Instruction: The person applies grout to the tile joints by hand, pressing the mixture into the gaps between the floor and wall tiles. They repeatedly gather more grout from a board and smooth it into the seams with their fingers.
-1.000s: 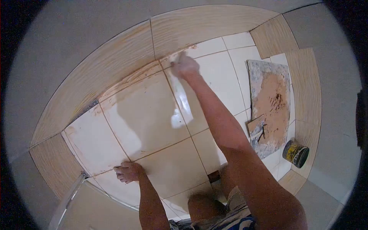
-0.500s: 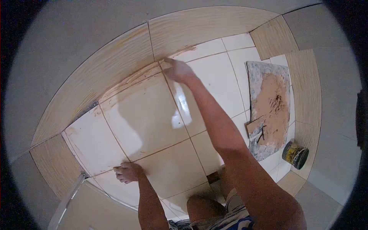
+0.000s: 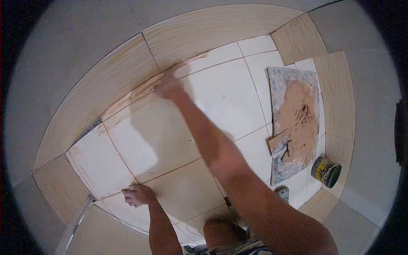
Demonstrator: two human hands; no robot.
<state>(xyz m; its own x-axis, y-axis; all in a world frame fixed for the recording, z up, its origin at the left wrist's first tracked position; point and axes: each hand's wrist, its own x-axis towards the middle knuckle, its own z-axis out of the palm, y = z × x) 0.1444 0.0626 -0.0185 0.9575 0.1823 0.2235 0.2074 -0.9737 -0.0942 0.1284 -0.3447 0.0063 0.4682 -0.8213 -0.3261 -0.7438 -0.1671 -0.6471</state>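
Note:
My right hand reaches to the seam where the white floor tiles meet the wood-patterned wall tile. Its fingers touch brownish grout smeared along that seam; whether they pinch anything is hidden. My left hand rests on the floor near a grout line, its fingers curled around something I cannot make out. Reddish-brown lines run between the floor tiles.
At right lies a board covered with pinkish-brown paste, with a small trowel-like tool at its left edge. A dark tub with a yellow label stands beside it. A glass-like panel edge is at lower left.
My right hand has moved left along the wall seam. My left hand stays in nearly the same spot on the floor. The view has shifted slightly.

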